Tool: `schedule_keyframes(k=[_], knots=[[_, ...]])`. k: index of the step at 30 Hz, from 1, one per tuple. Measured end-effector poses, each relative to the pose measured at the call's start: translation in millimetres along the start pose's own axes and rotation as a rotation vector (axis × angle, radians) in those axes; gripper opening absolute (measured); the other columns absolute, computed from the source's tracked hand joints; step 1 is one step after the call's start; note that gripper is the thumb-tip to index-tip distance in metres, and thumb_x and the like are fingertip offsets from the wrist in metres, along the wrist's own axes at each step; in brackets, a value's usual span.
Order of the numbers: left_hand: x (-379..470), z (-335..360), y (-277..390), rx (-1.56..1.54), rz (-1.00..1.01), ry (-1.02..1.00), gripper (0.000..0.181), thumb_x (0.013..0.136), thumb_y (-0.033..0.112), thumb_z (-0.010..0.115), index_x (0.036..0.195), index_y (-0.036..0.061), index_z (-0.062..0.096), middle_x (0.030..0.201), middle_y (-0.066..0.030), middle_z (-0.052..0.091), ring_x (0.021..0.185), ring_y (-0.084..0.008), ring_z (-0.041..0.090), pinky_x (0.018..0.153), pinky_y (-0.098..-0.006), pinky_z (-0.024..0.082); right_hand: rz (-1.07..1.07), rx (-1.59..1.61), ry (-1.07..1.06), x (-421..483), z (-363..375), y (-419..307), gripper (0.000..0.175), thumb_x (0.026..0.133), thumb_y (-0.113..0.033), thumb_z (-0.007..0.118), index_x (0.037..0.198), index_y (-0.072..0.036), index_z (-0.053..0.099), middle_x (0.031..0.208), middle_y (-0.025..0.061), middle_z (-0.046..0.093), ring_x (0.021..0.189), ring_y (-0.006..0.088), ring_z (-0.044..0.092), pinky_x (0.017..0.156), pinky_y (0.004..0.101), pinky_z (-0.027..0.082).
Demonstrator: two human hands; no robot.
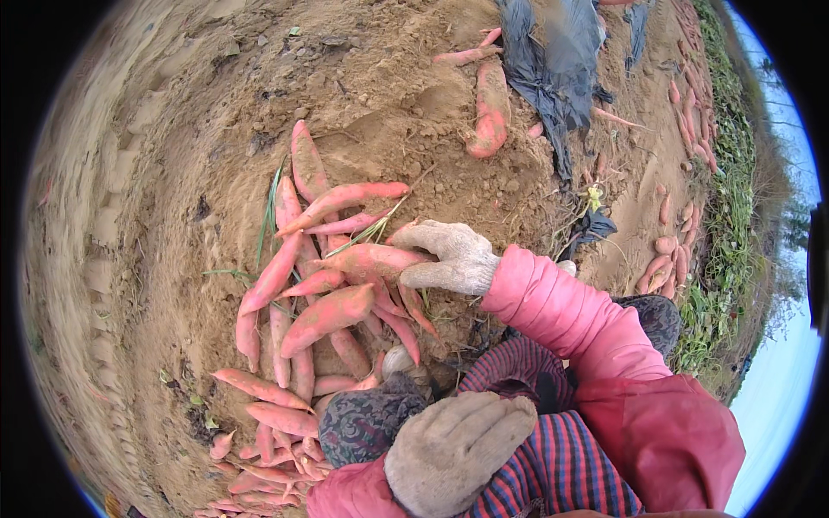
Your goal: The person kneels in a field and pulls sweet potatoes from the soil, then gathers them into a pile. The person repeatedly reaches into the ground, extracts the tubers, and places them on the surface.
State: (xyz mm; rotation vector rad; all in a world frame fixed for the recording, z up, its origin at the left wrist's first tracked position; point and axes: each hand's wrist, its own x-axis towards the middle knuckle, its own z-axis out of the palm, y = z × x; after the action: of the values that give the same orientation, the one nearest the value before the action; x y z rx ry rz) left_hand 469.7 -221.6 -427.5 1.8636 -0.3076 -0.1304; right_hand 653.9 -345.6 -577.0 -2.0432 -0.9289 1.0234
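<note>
My right hand, in a pale knitted glove, grips the end of a thick pink sweet potato between thumb and fingers. This root lies on a loose pile of soil-dusted sweet potatoes on sandy ground. Closer to my body, my left hand, in a dirt-stained glove, lies back upward over my striped trouser leg. Its fingers are side by side, and its palm is hidden. Smaller sweet potatoes are heaped at the lower left, beside a patterned dark cloth covering.
Torn black plastic film lies on the soil at the top, beside a large sweet potato. More sweet potatoes form rows at the right, along green vines. Tyre-like tracks mark the ground at the left.
</note>
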Motion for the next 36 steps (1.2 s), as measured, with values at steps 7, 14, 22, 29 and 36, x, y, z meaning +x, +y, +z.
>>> schedule_keyframes(k=[7,14,22,29,36], knots=[[-0.8,-0.7,0.9,-0.032,-0.002,0.04,0.046,0.074,0.007,0.062,0.119,0.0033,0.066,0.114,-0.0134,0.069,0.104,-0.0324,0.067,0.088,-0.041,0.057,0.143,-0.249,0.847,32.9,-82.2,46.1,0.061,0.079,-0.036,0.076,0.128,-0.004,0.059,0.127,0.0193,0.06,0.118,0.0348,0.058,0.1,0.0423,0.046],[6.7,-4.5,-5.2,-0.06,-0.025,0.018,0.046,0.073,0.004,0.062,0.119,0.0024,0.065,0.116,-0.0137,0.069,0.105,-0.0326,0.067,0.088,-0.0408,0.056,0.626,-0.401,0.704,72.8,-136.7,90.0,0.093,0.066,-0.042,0.08,0.142,-0.002,0.044,0.126,0.0257,0.06,0.119,0.0389,0.058,0.101,0.0433,0.046],[8.0,-3.6,-5.9,-0.044,-0.008,-0.003,0.047,0.07,0.001,0.066,0.117,0.0008,0.065,0.115,-0.0134,0.069,0.106,-0.0329,0.067,0.089,-0.0405,0.056,0.558,-0.193,0.71,46.9,-133.2,86.0,0.096,0.059,-0.034,0.082,0.14,0.003,0.045,0.13,0.0272,0.059,0.122,0.0393,0.058,0.103,0.0404,0.045],[9.4,1.8,-1.3,-0.032,0.035,0.002,0.045,0.07,-0.001,0.069,0.114,0.0011,0.066,0.115,-0.0138,0.069,0.105,-0.0326,0.068,0.088,-0.0402,0.056,0.391,0.214,0.584,-15.0,-76.7,64.6,0.103,0.052,-0.025,0.081,0.143,0.005,0.045,0.131,0.0248,0.06,0.123,0.0338,0.058,0.106,0.0353,0.043],[9.8,7.4,3.2,-0.003,0.024,-0.008,0.047,0.069,-0.002,0.07,0.116,0.002,0.066,0.115,-0.0129,0.07,0.105,-0.0328,0.068,0.087,-0.0406,0.057,0.018,0.278,0.163,-0.7,-26.0,10.6,0.079,0.071,-0.025,0.076,0.142,-0.003,0.048,0.128,0.0208,0.061,0.119,0.0336,0.061,0.102,0.0408,0.047]])
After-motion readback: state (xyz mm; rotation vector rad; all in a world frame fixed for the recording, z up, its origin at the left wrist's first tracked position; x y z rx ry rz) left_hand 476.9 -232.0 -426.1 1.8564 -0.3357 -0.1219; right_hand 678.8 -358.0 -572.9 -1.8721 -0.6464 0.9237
